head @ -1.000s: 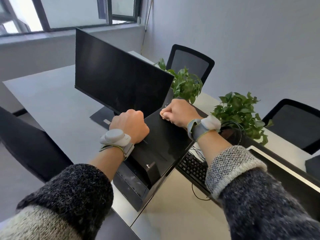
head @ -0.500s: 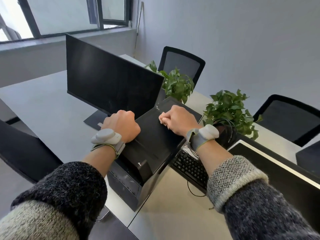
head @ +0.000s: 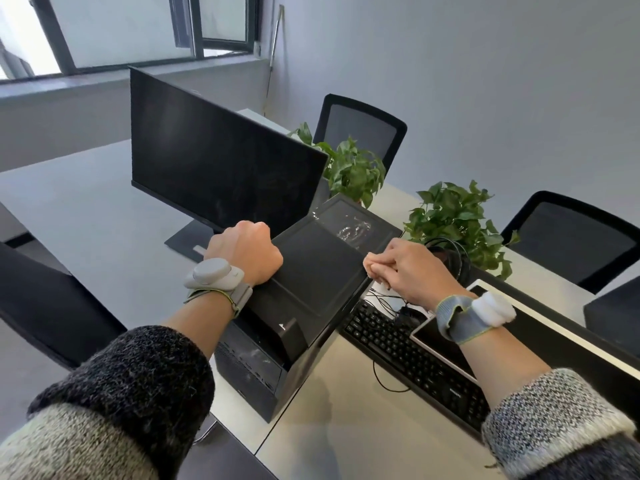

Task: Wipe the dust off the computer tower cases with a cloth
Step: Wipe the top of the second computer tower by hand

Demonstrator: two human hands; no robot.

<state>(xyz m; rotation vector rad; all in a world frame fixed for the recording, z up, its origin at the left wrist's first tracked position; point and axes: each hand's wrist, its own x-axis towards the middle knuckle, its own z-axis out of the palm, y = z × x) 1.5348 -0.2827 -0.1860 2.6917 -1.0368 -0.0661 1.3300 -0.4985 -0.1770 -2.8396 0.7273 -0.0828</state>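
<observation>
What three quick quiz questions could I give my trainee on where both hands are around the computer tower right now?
1. True or false: the left hand is lifted clear of the computer tower.
2. Multiple choice: the right hand is at the tower's A) right edge, B) front panel, C) left edge.
3. Fill in: the dark monitor stands on the person's ___ of the tower.
Key: 1 false, it rests on the top's left edge; 2 A; 3 left.
</observation>
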